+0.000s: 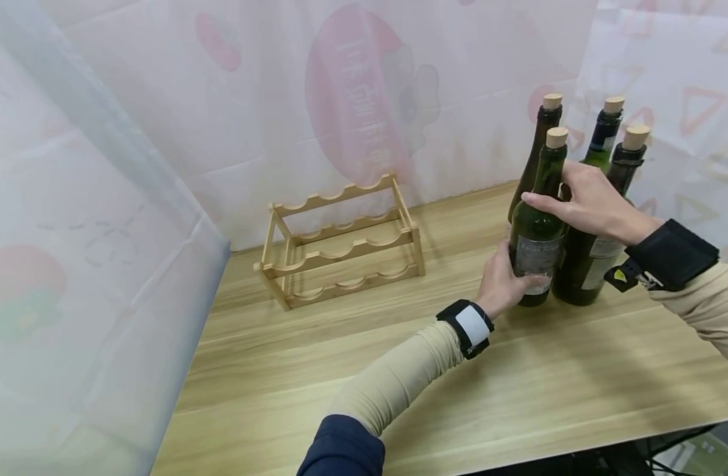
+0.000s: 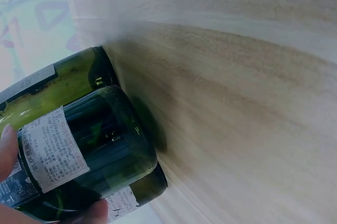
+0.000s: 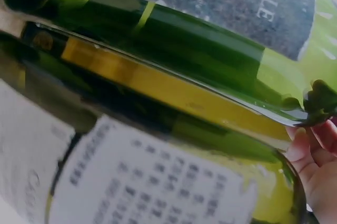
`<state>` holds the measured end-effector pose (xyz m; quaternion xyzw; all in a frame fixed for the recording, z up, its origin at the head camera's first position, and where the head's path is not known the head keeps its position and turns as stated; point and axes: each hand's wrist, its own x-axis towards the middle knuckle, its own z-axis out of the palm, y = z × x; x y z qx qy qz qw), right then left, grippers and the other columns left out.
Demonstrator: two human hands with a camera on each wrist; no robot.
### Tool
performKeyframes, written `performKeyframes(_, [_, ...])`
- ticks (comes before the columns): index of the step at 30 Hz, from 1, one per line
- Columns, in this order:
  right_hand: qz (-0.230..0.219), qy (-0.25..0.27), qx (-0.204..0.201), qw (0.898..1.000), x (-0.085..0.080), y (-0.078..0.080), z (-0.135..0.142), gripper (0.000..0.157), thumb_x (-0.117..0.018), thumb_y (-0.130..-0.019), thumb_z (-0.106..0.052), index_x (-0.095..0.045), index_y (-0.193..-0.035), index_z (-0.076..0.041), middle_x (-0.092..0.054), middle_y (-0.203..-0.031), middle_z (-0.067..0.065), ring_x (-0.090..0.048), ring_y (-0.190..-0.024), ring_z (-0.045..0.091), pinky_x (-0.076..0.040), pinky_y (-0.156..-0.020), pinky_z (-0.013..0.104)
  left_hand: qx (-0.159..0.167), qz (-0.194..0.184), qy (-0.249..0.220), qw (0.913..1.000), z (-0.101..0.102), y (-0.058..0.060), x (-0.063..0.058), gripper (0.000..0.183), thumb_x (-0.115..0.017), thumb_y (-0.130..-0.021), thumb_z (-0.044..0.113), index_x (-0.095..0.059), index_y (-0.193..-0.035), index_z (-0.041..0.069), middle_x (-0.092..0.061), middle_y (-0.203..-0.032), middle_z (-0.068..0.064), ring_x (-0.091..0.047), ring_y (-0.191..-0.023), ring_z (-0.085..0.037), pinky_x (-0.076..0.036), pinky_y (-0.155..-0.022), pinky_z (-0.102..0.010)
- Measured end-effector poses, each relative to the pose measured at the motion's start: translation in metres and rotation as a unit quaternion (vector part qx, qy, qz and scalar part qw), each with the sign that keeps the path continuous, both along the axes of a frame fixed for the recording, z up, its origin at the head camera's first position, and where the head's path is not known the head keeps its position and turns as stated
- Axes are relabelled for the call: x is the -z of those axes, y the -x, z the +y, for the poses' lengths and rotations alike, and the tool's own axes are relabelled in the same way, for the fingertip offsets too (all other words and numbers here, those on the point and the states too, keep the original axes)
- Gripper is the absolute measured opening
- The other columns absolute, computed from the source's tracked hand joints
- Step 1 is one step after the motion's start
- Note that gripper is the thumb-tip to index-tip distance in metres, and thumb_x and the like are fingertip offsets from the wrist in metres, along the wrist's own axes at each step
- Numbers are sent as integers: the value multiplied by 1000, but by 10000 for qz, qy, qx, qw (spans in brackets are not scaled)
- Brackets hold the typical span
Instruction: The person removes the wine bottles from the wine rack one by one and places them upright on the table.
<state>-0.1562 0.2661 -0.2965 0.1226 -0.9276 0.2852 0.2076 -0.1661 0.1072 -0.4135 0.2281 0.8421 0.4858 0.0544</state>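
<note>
A green corked wine bottle (image 1: 537,231) stands at the front left of a cluster on the right of the table. My left hand (image 1: 499,284) grips its lower body, thumb over the label. From above, my right hand (image 1: 598,203) holds the same bottle at its shoulder, thumb in front and fingers partly hidden behind. Three other corked bottles stand close around: a dark one (image 1: 533,152) behind, a green one (image 1: 598,155) at the back right, and a dark one (image 1: 580,271) under my right wrist. The left wrist view shows the gripped bottle's white back label (image 2: 55,150).
A wooden wine rack (image 1: 346,254) with scalloped rails stands left of the bottles, near the back of the table (image 1: 340,350). Printed cloth sheets (image 1: 250,119) hang behind and at both sides. The table's front edge runs along the lower right.
</note>
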Motion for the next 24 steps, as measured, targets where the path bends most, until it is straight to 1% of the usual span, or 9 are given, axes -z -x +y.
performKeyframes(2, [0,-31,6,10000,0,0,0,39,-63,-91,-31,-60,-114,0,-65,-105,22,-58,-94,32,-38,-73,31,9,7,-5,10000,1,0,1,69,-83,-75,19,-45,-132,17,-63,-121,3,-60,-107,-5,-48,-90,-18])
performKeyframes(5, [6,-121,39,9999,1,0,1,41,-63,-92,-33,-59,-113,2,-63,-101,24,-58,-89,34,-39,-70,35,20,-2,0,10000,2,0,2,70,-83,-76,19,-44,-134,18,-62,-123,4,-59,-110,-5,-48,-91,-19])
performKeyframes(8, [-4,-251,105,9996,2,0,2,43,-63,-91,-35,-59,-110,3,-61,-89,21,-52,-76,29,-36,-64,33,14,-47,-18,10000,3,-1,4,71,-83,-76,19,-43,-135,19,-61,-125,4,-59,-112,-5,-48,-93,-19])
performKeyframes(10, [-60,-352,170,9992,3,0,2,45,-63,-91,-37,-58,-110,4,-57,-82,17,-47,-71,25,-32,-60,30,7,-104,-53,9999,3,-1,5,72,-83,-75,19,-43,-134,19,-61,-125,4,-59,-113,-5,-48,-94,-20])
performKeyframes(12, [-122,-421,207,9988,4,-1,2,46,-63,-91,-37,-58,-111,4,-53,-78,14,-43,-69,22,-30,-59,29,4,-145,-72,9999,3,-1,7,71,-83,-75,19,-43,-134,18,-61,-125,4,-59,-113,-6,-48,-93,-20])
performKeyframes(14, [-171,-466,244,9985,4,-1,1,47,-63,-91,-38,-58,-111,4,-51,-77,13,-42,-68,22,-29,-59,29,5,-171,-71,9998,2,-1,8,72,-84,-75,20,-43,-134,18,-61,-125,4,-59,-112,-6,-49,-93,-20])
performKeyframes(16, [-224,-484,278,9982,3,-2,1,48,-63,-91,-38,-58,-112,5,-52,-78,14,-44,-68,23,-30,-59,29,12,-159,-79,9998,2,-1,9,72,-84,-75,20,-43,-134,18,-61,-125,3,-59,-112,-6,-49,-92,-20])
performKeyframes(19, [-329,-490,328,9977,1,-3,0,50,-62,-91,-39,-57,-114,5,-57,-84,19,-48,-72,27,-34,-61,32,35,-70,-59,10000,2,0,10,73,-84,-75,21,-42,-135,19,-62,-125,3,-59,-113,-6,-49,-92,-19])
performKeyframes(24, [-452,-660,406,9960,-1,-7,-2,53,-61,-92,-40,-57,-117,7,-63,-97,28,-59,-81,35,-43,-67,42,43,191,137,9997,3,1,13,74,-83,-76,25,-41,-137,21,-62,-125,3,-60,-113,-6,-49,-90,-19])
